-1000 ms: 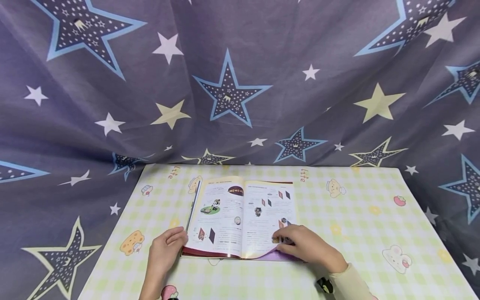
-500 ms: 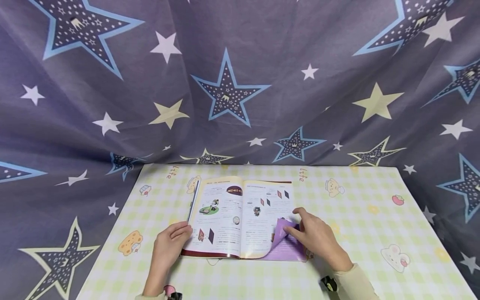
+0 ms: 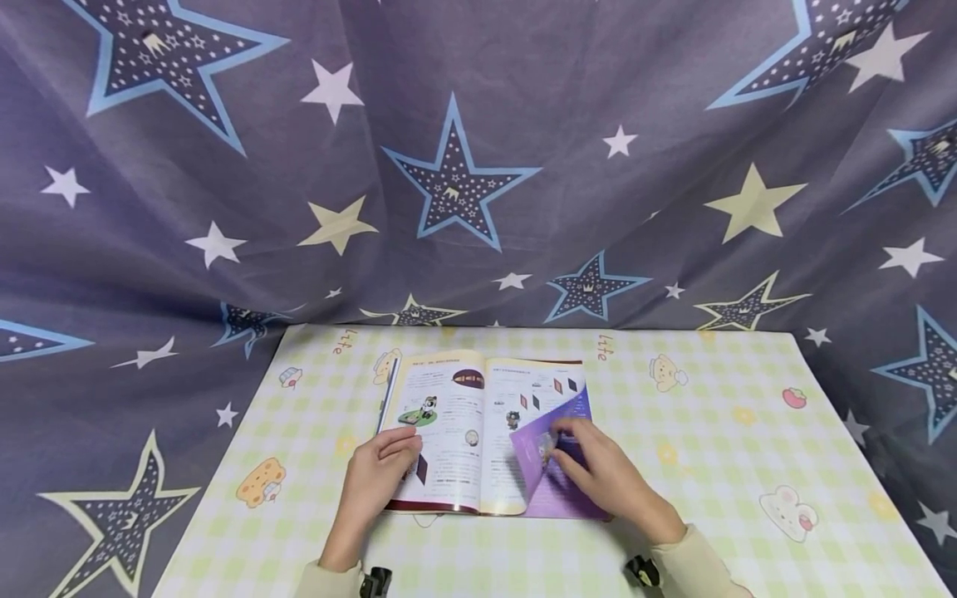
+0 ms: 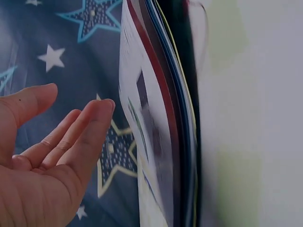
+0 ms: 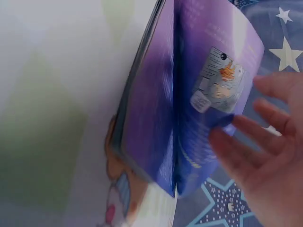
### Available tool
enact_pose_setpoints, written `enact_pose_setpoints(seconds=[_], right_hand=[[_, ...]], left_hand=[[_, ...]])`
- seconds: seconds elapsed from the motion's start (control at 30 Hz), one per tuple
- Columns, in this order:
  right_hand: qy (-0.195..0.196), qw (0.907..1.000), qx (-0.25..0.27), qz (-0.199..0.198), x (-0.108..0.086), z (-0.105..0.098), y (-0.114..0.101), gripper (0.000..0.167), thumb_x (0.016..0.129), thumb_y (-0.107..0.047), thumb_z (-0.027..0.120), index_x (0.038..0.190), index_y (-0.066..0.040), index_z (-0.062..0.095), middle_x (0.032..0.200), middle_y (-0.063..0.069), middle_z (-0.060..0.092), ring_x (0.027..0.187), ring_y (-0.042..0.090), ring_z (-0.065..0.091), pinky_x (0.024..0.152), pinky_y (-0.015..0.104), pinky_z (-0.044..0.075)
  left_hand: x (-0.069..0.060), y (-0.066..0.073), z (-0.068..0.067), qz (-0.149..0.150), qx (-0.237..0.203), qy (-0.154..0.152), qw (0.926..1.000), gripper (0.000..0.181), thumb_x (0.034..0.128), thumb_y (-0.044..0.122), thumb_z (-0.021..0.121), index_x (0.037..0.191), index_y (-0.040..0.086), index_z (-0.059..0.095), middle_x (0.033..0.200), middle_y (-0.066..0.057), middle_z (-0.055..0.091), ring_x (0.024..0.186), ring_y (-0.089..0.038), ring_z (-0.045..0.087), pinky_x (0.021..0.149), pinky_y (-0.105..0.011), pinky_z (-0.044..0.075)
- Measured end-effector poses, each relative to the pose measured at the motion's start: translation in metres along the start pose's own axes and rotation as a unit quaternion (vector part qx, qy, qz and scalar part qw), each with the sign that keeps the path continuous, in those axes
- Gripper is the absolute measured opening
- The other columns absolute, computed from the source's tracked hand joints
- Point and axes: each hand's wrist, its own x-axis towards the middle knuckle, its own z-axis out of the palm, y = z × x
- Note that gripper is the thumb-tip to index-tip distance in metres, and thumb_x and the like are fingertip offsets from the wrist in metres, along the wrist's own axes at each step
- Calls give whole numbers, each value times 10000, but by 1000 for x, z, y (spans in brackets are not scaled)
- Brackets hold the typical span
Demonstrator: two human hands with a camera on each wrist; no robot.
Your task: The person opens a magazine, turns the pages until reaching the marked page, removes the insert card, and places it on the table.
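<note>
1. Purple and blue, a leaf of the book curls up and leans over the white page on the book's right side; a purple page shows beneath it.
2. The book lies spread on the bench, towards the person's side; green checks and small cartoon animals pattern the surface around it.
3. The right hand has its fingertips against the curled leaf; its fingers are loosely bent and parted, thumb apart from forefinger; a small illustration is printed just beside them.
4. The left hand is over the lower outer corner of the left page; its fingers are relaxed, thumb well away from them; I cannot tell whether any fingertip touches the paper.
5. Pale sleeves cover both forearms; behind the bench hangs a dark, star-printed curtain.
</note>
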Motion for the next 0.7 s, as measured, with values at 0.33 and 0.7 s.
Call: enact_pose_setpoints(seconds=[0.33,0.7], right_hand=[[-528,9960,660,-305,3,14,-13,178,923,-46,677,1049,-144,599,1457,158,501,1348,321,473,1080,524,399],[-665,9950,648,-373,10,21,-22,171,937,-85,676,1065,-173,606,1488,121,480,1374,293,444,1100,511,384]], left_hand=[[0,13,40,332,-735,-751,9939,324,916,167,751,1153,-48,699,990,-145,744,918,-252,731,785,-237,578],[-6,13,69,524,-729,-1670,9819,350,898,154,757,1183,-38,689,971,-123,748,859,-212,732,714,-293,603]])
